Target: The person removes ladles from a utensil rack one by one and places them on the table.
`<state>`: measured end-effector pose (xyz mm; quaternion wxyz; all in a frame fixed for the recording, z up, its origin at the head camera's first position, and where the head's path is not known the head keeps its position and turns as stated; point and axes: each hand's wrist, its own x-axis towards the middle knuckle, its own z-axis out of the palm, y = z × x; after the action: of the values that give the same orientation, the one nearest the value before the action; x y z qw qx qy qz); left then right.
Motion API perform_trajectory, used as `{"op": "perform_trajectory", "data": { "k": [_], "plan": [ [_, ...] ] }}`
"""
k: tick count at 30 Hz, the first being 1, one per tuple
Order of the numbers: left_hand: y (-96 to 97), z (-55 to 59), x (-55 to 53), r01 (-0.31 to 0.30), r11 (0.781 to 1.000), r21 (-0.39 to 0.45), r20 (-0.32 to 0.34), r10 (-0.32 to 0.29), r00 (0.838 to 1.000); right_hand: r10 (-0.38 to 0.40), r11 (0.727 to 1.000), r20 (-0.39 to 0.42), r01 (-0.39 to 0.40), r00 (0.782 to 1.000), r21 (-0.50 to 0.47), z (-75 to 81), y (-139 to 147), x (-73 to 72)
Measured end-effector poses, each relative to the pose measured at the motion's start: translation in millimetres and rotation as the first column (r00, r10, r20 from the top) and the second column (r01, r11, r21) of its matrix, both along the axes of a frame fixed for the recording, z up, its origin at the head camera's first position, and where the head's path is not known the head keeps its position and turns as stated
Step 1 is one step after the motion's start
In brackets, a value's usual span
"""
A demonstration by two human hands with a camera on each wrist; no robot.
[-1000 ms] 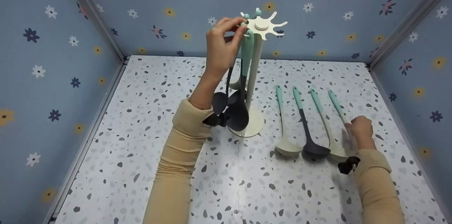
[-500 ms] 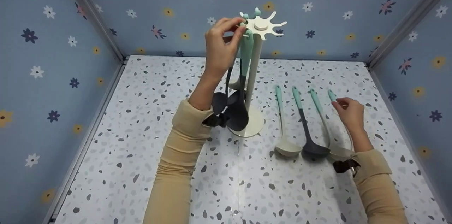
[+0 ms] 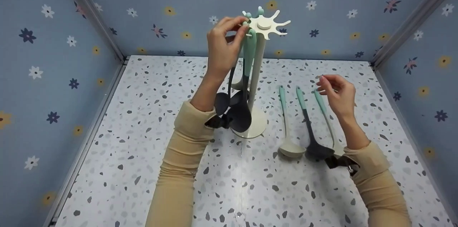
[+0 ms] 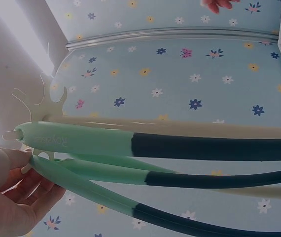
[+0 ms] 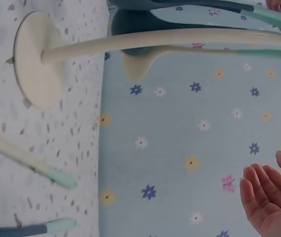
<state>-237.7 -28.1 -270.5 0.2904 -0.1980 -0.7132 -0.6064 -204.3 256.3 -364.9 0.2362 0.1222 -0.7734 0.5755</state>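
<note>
Firstly, in the L wrist view, a dark utensil w/ mint handle point(image 4: 81, 185) is seen, slightly curved, its shaft nearly black. By the L hand point(image 4: 12, 207) the handle end is pinched betw. thumb and fingers, close to a prong of the cream stand point(image 4: 190, 128). Just above, a lettered utensil point(image 4: 71, 138) is hung on its own prong, mint as well, w/ dark shaft.

In the head view, the pinched utensil is found at the top of the stand, on the L side, its handle mostly covered by the hand. The stand is placed upright on a speckled table point(image 3: 125, 169). To its R, a pale ladle point(image 3: 292, 150), a dark ladle point(image 3: 319, 151) and a pale-shafted utensil point(image 3: 332, 132) are laid approx. in a row. The R hand point(image 3: 341, 96) is held near the last handle; whether it is touched cannot be told.

In the R wrist view, the R hand is shown relaxed, fingers half bent, thumb apart, palm free.
</note>
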Motion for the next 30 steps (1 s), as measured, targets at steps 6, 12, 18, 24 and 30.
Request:
{"op": "perform_trajectory", "data": {
  "k": [6,12,18,24,30],
  "plan": [
    [-0.1,0.5,1.2,0.003,1.000,0.007,-0.002,-0.003,1.000,0.183,0.961,0.006,-0.178,0.983,-0.210,24.1,-19,-2.5],
    [0.3,1.0,1.5,-0.002,1.000,0.009,0.007,0.002,1.000,0.241,0.945,-0.007,-0.237,0.970,-0.224,37.1,-32,-13.2],
    [0.7,1.2,1.2,-0.004,1.000,0.003,0.005,0.004,1.000,0.302,0.923,-0.007,-0.295,0.953,-0.246,53.9,-45,-18.6],
    [-0.4,1.0,1.6,-0.006,1.000,-0.011,0.005,0.006,1.000,0.413,0.855,0.054,-0.367,0.909,-0.366,74.2,-60,-21.7],
    [0.4,1.7,1.8,0.004,1.000,0.001,0.030,-0.004,1.000,0.432,0.843,0.102,-0.361,0.896,-0.398,90.6,-74,-28.1]
  ]
}}
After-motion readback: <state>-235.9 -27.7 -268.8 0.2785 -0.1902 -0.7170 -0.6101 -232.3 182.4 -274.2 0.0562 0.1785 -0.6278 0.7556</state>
